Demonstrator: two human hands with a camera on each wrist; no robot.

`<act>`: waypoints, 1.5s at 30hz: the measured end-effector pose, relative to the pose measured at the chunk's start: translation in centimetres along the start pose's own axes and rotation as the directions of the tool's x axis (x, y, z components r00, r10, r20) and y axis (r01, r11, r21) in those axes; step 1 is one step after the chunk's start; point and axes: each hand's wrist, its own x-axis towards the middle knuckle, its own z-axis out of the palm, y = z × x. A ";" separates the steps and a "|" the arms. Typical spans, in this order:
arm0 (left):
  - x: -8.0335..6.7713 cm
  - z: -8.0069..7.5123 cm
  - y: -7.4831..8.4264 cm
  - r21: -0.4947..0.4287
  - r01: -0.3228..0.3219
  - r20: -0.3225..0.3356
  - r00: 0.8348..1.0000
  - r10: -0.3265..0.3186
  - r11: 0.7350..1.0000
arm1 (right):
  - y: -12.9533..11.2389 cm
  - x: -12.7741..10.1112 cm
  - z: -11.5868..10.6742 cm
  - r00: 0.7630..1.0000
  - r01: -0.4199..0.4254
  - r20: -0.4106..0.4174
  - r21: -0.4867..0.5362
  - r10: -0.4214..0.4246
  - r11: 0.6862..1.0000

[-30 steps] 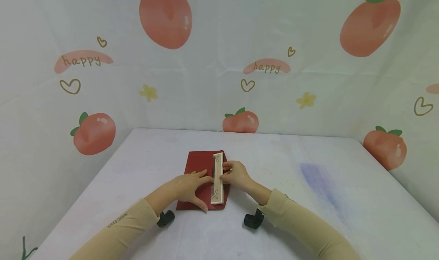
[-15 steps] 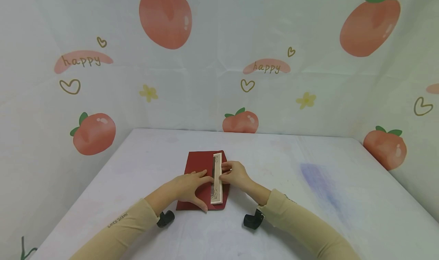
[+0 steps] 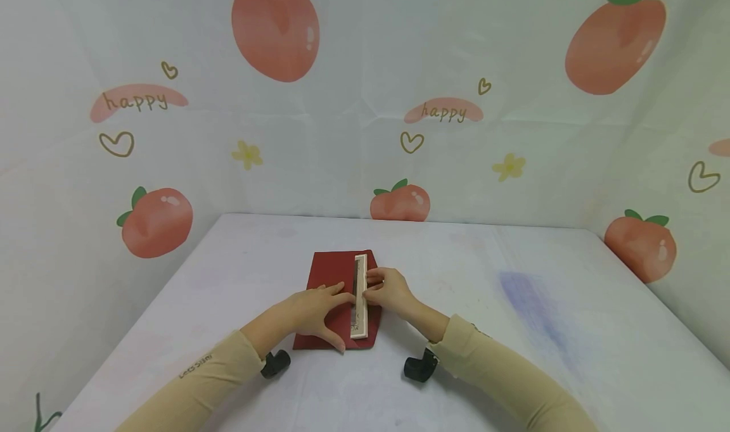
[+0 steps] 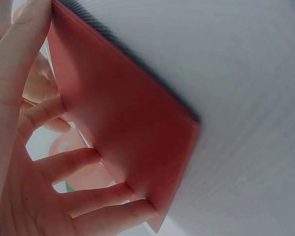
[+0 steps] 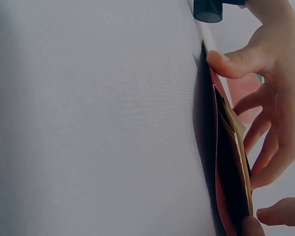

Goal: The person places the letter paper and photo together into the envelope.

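A red envelope (image 3: 336, 264) lies flat on the table, its opening toward the right. From the opening a narrow cream card (image 3: 360, 324) with dark scroll print sticks out; the rest of it is hidden inside. My left hand (image 3: 310, 308) rests on the envelope with its fingers spread, the fingertips along the side of the red envelope (image 4: 113, 108) in the left wrist view. My right hand (image 3: 396, 292) pinches the outer edge of the card between thumb and fingers. In the right wrist view the envelope's mouth gapes, with the cream card (image 5: 239, 132) at its upper side.
Black wrist cameras hang under both wrists, the left camera (image 3: 276, 363) and the right camera (image 3: 421, 365). The white table (image 3: 456, 254) carries a faint blue smudge (image 3: 533, 311) at right. A fruit-printed cloth (image 3: 342, 147) hangs behind the table.
The card has slid left, deeper into the envelope, so a narrower strip of it shows. My right hand has moved slightly left with it; my left hand has stayed put.
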 end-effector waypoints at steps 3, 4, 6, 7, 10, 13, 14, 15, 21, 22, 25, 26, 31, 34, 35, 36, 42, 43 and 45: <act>0.0 0.0 0.0 -0.002 -0.001 0.000 1.000 0.001 1.000 | -0.1 -0.1 0.0 1.000 0.007 0.006 -0.002 -0.007 1.000; 0.0 0.0 0.0 -0.003 -0.002 -0.001 1.000 0.002 1.000 | -0.1 -0.1 0.0 1.000 0.008 0.008 -0.004 -0.008 1.000; 0.0 0.0 0.0 -0.002 -0.003 -0.001 1.000 0.003 1.000 | -0.1 -0.2 0.0 1.000 0.014 0.010 -0.012 -0.014 1.000; 0.0 0.0 0.0 -0.001 -0.003 -0.001 1.000 0.003 1.000 | -0.1 -0.2 0.0 1.000 0.018 0.011 -0.020 -0.018 1.000; 0.0 0.0 0.0 0.005 -0.006 -0.002 1.000 0.006 1.000 | -0.2 -0.1 0.1 1.000 0.020 0.007 -0.034 -0.020 0.999; 0.0 0.0 0.0 0.009 -0.006 0.000 1.000 0.006 1.000 | -0.3 -0.1 0.1 1.000 0.018 0.000 -0.051 -0.018 0.999; 0.0 0.0 0.0 0.010 -0.005 0.001 1.000 0.005 1.000 | -0.3 -0.1 0.1 1.000 0.015 -0.002 -0.055 -0.015 0.998; 0.0 0.0 0.0 0.012 -0.004 0.001 1.000 0.004 1.000 | -0.3 -0.1 0.1 1.000 0.012 -0.002 -0.060 -0.012 0.998; 0.0 -0.1 0.1 0.014 -0.002 0.004 1.000 0.002 1.000 | -0.3 -0.1 0.2 1.000 0.012 0.001 -0.068 -0.012 0.998; -0.1 -0.1 0.1 0.012 -0.001 0.005 1.000 0.001 1.000 | -0.3 -0.1 0.2 1.000 0.011 0.002 -0.066 -0.011 0.998; -0.1 -0.1 0.1 0.009 0.001 0.006 1.000 -0.001 1.000 | -0.2 -0.2 0.2 1.000 0.014 0.008 -0.069 -0.014 0.998; -0.1 -0.1 0.1 0.010 0.001 0.007 1.000 -0.001 1.000 | -0.2 -0.2 0.2 1.000 0.014 0.009 -0.070 -0.014 0.997; -0.1 -0.2 0.2 0.014 0.001 0.007 1.000 -0.001 1.000 | -0.2 -0.2 0.3 1.000 0.016 0.016 -0.067 -0.015 0.998; -0.1 -0.2 0.2 0.016 0.000 0.007 1.000 0.000 1.000 | -0.1 0.0 0.3 1.000 0.010 0.014 -0.055 -0.009 0.998; -0.1 -0.2 0.2 0.016 -0.001 0.006 1.000 0.000 1.000 | -0.1 0.0 0.4 1.000 0.009 0.012 -0.049 -0.009 0.999; -0.1 -0.2 0.2 0.016 -0.001 0.006 1.000 0.001 1.000 | -0.1 0.0 0.4 1.000 0.008 0.012 -0.045 -0.008 0.999; -0.1 -0.1 0.1 0.015 -0.001 0.007 1.000 0.001 1.000 | -0.3 0.0 0.5 1.000 -0.003 0.011 -0.042 0.004 0.999; 0.0 -0.1 0.1 0.015 0.000 0.007 1.000 0.000 1.000 | -0.3 0.0 0.5 1.000 -0.003 0.010 -0.043 0.004 0.999; 0.0 -0.1 0.1 0.014 0.002 0.007 1.000 -0.002 1.000 | -0.4 0.0 0.5 1.000 -0.003 0.012 -0.042 0.004 0.999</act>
